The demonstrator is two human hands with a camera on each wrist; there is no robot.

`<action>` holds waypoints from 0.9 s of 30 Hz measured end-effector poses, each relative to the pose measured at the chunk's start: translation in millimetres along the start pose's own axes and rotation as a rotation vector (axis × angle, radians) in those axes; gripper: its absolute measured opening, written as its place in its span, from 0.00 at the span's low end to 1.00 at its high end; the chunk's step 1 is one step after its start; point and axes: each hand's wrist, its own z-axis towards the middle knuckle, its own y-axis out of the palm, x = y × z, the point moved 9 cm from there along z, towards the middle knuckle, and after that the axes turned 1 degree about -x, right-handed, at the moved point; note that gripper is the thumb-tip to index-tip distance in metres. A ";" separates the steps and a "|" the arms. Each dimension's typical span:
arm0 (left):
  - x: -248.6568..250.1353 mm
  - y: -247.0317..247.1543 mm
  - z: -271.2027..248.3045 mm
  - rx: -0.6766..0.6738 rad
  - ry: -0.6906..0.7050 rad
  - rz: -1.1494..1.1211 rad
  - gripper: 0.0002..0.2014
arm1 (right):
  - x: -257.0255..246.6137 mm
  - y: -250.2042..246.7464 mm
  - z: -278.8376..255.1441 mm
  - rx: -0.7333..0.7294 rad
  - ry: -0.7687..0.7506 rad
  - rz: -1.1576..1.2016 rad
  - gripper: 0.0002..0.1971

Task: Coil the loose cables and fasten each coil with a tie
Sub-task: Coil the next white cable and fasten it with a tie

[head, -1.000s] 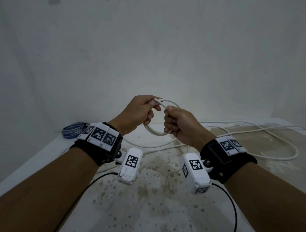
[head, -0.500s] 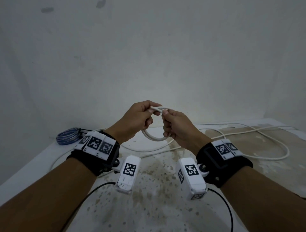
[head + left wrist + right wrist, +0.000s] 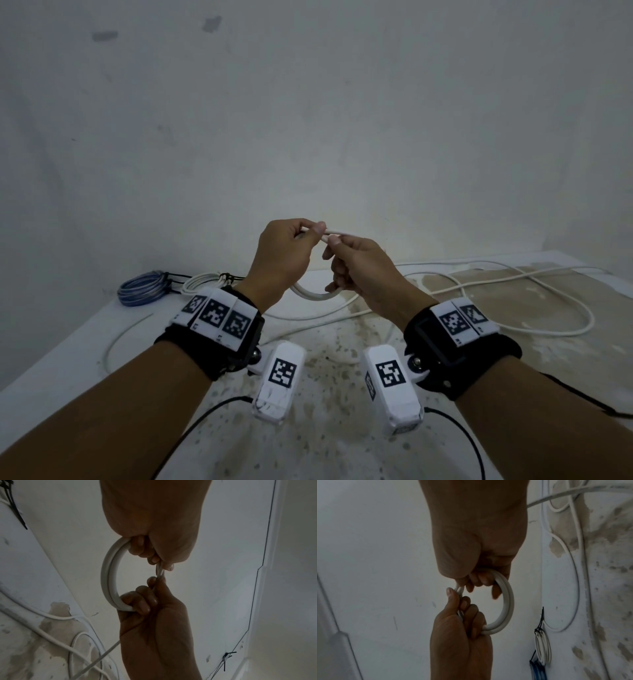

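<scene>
A small coil of white cable (image 3: 315,295) hangs in the air above the table, between both hands. My left hand (image 3: 312,233) pinches its top strand (image 3: 337,233) and curls round its left side. My right hand (image 3: 334,244) pinches the same strand just right of it, lower fingers hooked through the loop. The left wrist view shows the coil (image 3: 109,574) as two turns side by side between my left hand (image 3: 159,563) and right hand (image 3: 152,582). The right wrist view shows the same coil (image 3: 506,601). The cable's loose tail (image 3: 102,655) trails down to the table.
The loose white cable (image 3: 548,301) sprawls in wide loops over the stained table (image 3: 342,445) to the right. A tied blue coil (image 3: 142,289) and a tied white coil (image 3: 202,282) lie at the back left by the wall. A thin white cable (image 3: 116,335) curves near the left edge.
The loop, seen round a second ago, now looks flatter and more edge-on. My fingertips have drawn closer together on its top strand. The head view has tilted up a little.
</scene>
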 end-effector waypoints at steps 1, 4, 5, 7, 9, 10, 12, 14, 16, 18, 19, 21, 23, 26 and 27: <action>2.1 -0.7 -0.6 0.008 0.005 -0.003 0.11 | -4.4 -6.3 -1.2 0.062 -0.007 -0.099 0.25; 5.7 -3.8 0.8 0.041 0.011 -0.017 0.11 | -36.2 -32.5 -7.3 0.399 -0.151 -0.657 0.30; 7.2 -5.6 2.4 0.046 0.015 -0.030 0.11 | -47.4 -39.4 -11.0 0.511 -0.198 -0.799 0.27; 10.9 -8.7 5.7 0.048 0.027 -0.031 0.11 | -63.1 -48.2 -15.3 0.624 -0.265 -0.890 0.18; 14.0 -12.1 8.5 0.052 0.039 -0.018 0.11 | -72.7 -43.4 -8.6 0.544 -0.337 -0.959 0.15; 14.7 -13.6 9.9 0.057 0.043 -0.013 0.11 | -74.2 -37.3 -2.4 0.456 -0.362 -0.995 0.15; 15.2 -15.7 11.4 0.069 0.047 -0.022 0.11 | -73.4 -28.3 6.6 0.277 -0.346 -0.955 0.16; 17.0 -17.5 12.0 0.080 0.057 -0.040 0.12 | -74.8 -27.4 10.0 0.178 -0.331 -0.794 0.15; 17.8 -19.9 12.9 0.094 0.056 -0.066 0.12 | -79.7 -30.6 8.5 0.155 -0.336 -0.632 0.14; 14.8 -20.5 13.7 0.100 0.015 -0.152 0.12 | -76.9 -32.4 9.4 0.122 -0.304 -0.467 0.12; 12.4 -19.6 14.3 0.098 -0.013 -0.202 0.12 | -72.6 -32.7 10.3 0.109 -0.279 -0.397 0.12; 8.0 -17.4 14.9 0.092 -0.057 -0.275 0.13 | -58.7 -33.6 12.8 0.086 -0.206 -0.297 0.14; 5.7 -13.3 14.1 0.079 -0.077 -0.328 0.13 | -40.4 -27.3 13.0 0.007 -0.103 -0.230 0.15; -0.8 -6.5 9.7 0.062 -0.098 -0.363 0.12 | -13.9 -0.3 5.0 -0.217 0.107 0.145 0.18; -3.1 -4.9 7.6 0.056 -0.100 -0.365 0.13 | -10.1 7.3 0.7 -0.274 0.167 0.290 0.18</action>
